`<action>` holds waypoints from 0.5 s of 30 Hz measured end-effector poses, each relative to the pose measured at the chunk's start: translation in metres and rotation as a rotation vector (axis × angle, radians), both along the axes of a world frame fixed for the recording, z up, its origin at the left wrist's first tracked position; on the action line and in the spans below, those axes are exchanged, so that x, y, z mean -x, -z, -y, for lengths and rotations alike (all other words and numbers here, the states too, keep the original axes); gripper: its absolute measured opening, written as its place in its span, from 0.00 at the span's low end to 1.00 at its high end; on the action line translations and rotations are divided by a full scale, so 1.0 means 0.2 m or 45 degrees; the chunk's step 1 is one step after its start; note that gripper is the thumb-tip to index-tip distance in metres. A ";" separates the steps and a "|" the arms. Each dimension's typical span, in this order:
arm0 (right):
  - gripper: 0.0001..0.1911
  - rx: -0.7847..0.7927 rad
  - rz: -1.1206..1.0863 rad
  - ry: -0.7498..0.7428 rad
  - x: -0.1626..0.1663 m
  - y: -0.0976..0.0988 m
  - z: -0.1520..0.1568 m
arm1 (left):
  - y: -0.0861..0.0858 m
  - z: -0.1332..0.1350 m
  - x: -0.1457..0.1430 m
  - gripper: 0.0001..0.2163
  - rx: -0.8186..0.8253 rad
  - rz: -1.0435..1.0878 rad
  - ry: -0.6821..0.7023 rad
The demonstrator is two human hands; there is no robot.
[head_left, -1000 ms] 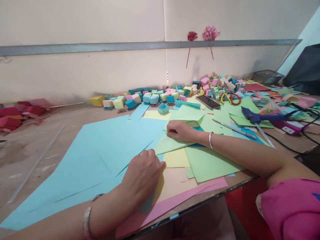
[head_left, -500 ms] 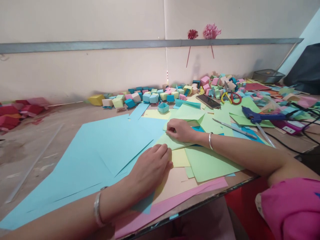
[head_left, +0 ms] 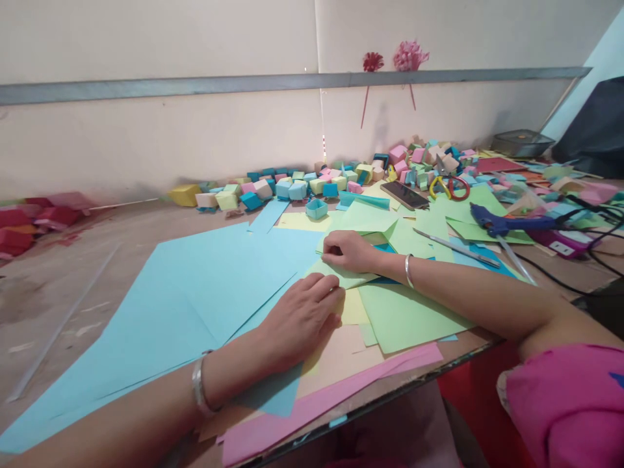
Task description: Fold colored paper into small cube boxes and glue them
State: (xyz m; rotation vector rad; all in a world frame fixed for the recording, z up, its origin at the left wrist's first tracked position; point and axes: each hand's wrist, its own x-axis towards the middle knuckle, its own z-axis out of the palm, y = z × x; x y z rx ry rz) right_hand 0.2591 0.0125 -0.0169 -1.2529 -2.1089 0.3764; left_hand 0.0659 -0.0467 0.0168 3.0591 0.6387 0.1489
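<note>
My left hand (head_left: pixel 301 320) lies palm down on the paper pile, fingers stretched out and together, its tips on the near edge of a light green sheet (head_left: pixel 341 274). My right hand (head_left: pixel 347 251) rests with curled fingers pressing down on the same green sheet, at its far end. Under and around both hands lie large light blue sheets (head_left: pixel 195 292), a yellow sheet (head_left: pixel 351 309) and a bigger green sheet (head_left: pixel 404 315). A pink sheet (head_left: pixel 341 396) runs along the table's near edge.
Several small folded paper boxes (head_left: pixel 302 188) line the wall. A phone (head_left: pixel 404 194), scissors (head_left: pixel 448 188), a blue glue gun (head_left: pixel 502 224), a metal ruler (head_left: pixel 455 249) and cables lie to the right. Red paper pieces (head_left: pixel 29 218) sit far left.
My left hand has slid forward and to the right over the paper until its fingertips reach the green sheet. My right hand has stayed almost still.
</note>
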 end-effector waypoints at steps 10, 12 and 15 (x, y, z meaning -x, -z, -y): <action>0.03 0.185 -0.253 -0.212 -0.07 0.01 -0.07 | 0.03 -0.14 -0.09 0.15 -0.063 -0.040 0.215; 0.02 0.179 -0.254 -0.224 -0.07 0.01 -0.07 | 0.03 -0.16 -0.11 0.17 -0.032 -0.078 0.230; 0.02 0.177 -0.255 -0.225 -0.07 0.01 -0.07 | 0.03 -0.19 -0.13 0.17 0.008 -0.129 0.244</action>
